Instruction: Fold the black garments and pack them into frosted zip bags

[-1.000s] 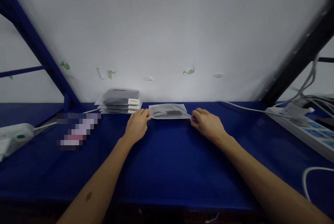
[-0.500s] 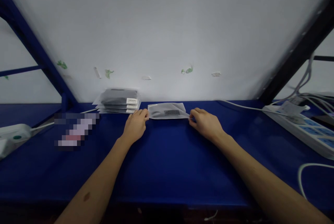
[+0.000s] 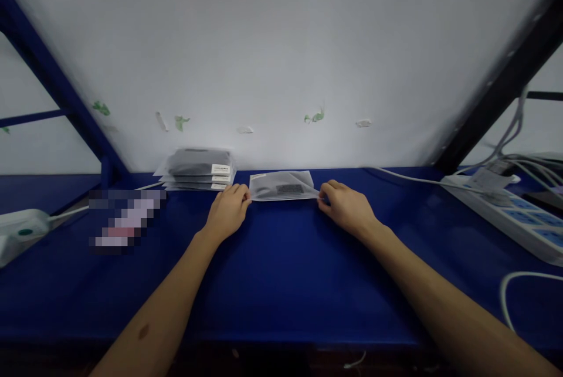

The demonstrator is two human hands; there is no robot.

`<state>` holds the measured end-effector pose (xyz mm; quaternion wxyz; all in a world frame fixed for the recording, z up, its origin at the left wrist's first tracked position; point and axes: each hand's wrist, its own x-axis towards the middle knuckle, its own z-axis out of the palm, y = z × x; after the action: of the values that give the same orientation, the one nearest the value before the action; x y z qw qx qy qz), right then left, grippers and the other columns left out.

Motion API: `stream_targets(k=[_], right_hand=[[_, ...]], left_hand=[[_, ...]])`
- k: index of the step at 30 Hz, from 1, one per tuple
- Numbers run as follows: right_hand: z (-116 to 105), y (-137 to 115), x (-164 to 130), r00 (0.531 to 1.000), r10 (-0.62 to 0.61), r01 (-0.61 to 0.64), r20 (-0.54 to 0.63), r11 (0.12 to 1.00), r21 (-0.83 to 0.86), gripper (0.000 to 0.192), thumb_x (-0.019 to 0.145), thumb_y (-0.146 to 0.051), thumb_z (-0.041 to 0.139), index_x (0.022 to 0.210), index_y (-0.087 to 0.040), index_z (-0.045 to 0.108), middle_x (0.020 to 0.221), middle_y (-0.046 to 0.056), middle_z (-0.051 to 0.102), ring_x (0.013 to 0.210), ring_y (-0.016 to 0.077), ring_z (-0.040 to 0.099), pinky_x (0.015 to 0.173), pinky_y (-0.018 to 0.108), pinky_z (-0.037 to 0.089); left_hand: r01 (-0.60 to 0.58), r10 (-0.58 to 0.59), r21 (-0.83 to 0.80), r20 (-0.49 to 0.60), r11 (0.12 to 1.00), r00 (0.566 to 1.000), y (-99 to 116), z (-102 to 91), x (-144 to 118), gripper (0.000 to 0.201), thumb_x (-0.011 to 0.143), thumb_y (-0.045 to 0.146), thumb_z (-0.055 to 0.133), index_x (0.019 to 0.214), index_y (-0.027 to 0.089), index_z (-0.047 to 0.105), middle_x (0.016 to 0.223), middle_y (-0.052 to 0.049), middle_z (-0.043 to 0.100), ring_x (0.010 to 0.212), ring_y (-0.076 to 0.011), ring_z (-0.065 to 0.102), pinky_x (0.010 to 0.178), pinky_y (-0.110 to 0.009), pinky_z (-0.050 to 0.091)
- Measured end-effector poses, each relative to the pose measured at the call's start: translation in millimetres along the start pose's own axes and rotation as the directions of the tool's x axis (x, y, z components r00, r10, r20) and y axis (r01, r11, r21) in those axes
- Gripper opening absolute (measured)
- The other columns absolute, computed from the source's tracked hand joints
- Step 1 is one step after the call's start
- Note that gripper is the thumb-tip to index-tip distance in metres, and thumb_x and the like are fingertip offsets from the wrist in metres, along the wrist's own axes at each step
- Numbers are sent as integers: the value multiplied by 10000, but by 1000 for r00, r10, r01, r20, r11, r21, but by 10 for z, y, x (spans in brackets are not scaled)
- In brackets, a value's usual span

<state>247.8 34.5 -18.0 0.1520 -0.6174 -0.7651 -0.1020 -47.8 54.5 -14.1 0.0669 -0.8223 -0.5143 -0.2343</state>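
Observation:
A frosted plastic bag (image 3: pixel 281 184) with a dark item inside and a printed dark patch lies near the back of the blue table. Its near left corner is pinched in my left hand (image 3: pixel 229 210). At the near right corner, my right hand (image 3: pixel 345 204) grips the bag with curled fingers. Just left of it, close to the wall, sits a stack of similar bags (image 3: pixel 197 163) with white labels at their right ends. My left hand is close to that stack's front right corner.
On the right lies a white power strip (image 3: pixel 510 213) with blue sockets and several cables. A pixelated flat object (image 3: pixel 129 221) rests on the left of the blue table (image 3: pixel 281 283), beside a white plug unit (image 3: pixel 21 227). The white wall (image 3: pixel 281 60) stands behind.
Both hands keep hold of the bag's near corners and have barely moved. The bag's far edge looks slightly raised or flattened; the view has shifted a little.

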Motion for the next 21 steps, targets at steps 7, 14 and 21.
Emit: stream_targets(k=[7,14,21], right_hand=[[13,-1,-10,1000,5,-5,-4,1000,-2,111,931,-262,519,943,-202,612,992,37,646,847,169,615,590,281,343],[37,49,-1,999,42,-42,11,999,27,146,930,-267,507,1002,-212,621,1027,36,648,839,167,622,580,278,348],[48,219,1,967,252,-253,26,964,81,261,933,-236,440,1099,-225,641,1127,79,654,910,204,639,605,294,376]], left_hand=[[-49,49,-7,-17,999,999,-6,9,1,53,910,178,564,906,228,549,911,-28,608,923,-228,558,821,-351,446],[-162,161,-7,-44,987,986,29,-47,-5,91,886,154,526,898,225,580,1041,-56,605,1018,-236,561,915,-398,465],[-389,424,-213,158,896,892,660,-292,-34,43,831,236,584,829,234,541,1137,-37,675,1153,-228,584,1155,-444,307]])
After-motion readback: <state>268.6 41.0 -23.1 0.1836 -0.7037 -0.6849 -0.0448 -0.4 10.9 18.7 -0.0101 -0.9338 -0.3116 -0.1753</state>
